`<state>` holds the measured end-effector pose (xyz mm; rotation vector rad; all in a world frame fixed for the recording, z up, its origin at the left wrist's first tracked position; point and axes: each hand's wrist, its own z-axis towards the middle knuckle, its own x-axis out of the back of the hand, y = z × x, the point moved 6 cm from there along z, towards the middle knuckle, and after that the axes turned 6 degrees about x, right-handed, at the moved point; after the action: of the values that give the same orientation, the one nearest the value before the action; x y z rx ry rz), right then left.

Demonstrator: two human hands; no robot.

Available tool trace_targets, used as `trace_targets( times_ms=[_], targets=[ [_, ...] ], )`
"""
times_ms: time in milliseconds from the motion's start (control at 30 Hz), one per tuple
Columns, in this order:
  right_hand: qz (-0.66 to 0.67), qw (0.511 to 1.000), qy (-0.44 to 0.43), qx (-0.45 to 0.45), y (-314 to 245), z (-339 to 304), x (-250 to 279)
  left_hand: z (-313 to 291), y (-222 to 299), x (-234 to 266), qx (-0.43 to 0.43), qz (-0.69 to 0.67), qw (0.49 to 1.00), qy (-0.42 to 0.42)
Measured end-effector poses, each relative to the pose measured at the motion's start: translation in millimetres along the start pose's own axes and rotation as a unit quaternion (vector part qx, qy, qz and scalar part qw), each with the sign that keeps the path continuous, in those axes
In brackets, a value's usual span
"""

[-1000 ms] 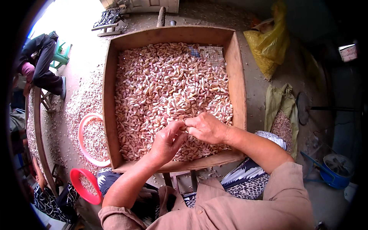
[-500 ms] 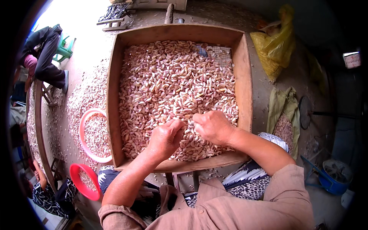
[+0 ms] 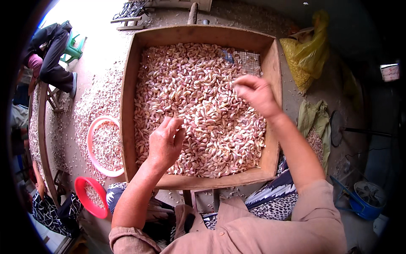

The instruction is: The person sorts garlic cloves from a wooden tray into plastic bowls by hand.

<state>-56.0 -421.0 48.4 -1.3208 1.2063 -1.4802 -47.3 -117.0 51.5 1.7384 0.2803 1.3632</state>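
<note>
Pinkish-white garlic cloves [image 3: 190, 93] lie in a thick layer over the mesh bottom of a wooden box frame [image 3: 198, 182]. My left hand [image 3: 165, 142] rests over the cloves left of the middle, its fingers curled down and pressed together; what they hold, if anything, is hidden. My right hand [image 3: 259, 96] is raised over the right side of the box, below the bare mesh corner [image 3: 249, 61]. Its thumb and fingertips are pinched together, slightly blurred, around something too small to name.
Left of the box stand a pink-rimmed basin [image 3: 91, 146] and a red basin [image 3: 82, 190], both with cloves. Cloves litter the floor. A yellow sack [image 3: 304, 55], a green sack [image 3: 311, 118] and a blue fan-like object [image 3: 363, 205] are at right. Other people sit at left.
My hands have moved apart from the middle of the cloves. The right one has gone up and to the right, the left one slightly left and up.
</note>
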Motion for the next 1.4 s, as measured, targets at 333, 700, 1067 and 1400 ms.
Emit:
trace_targets(
  times_ms=[333, 700, 1067, 1400],
  targets=[
    [-0.372, 0.923, -0.085, 0.057, 12, -16, -46, -3, -12, 16, 0.017, 0.020, 0.999, 0.025],
    [-0.003, 0.982, -0.097, -0.162, 41, -23, -24, 1, -18, 14, 0.036, 0.002, 0.999, 0.008],
    [0.297, 0.931, 0.210, 0.023, -30, 10, 114, 8, -23, 10, 0.033, 0.002, 0.999, 0.029],
    [-0.165, 0.982, 0.085, -0.021, -3, -20, 90, 20, -27, 37, 0.035, -0.038, 0.994, 0.099]
  ],
)
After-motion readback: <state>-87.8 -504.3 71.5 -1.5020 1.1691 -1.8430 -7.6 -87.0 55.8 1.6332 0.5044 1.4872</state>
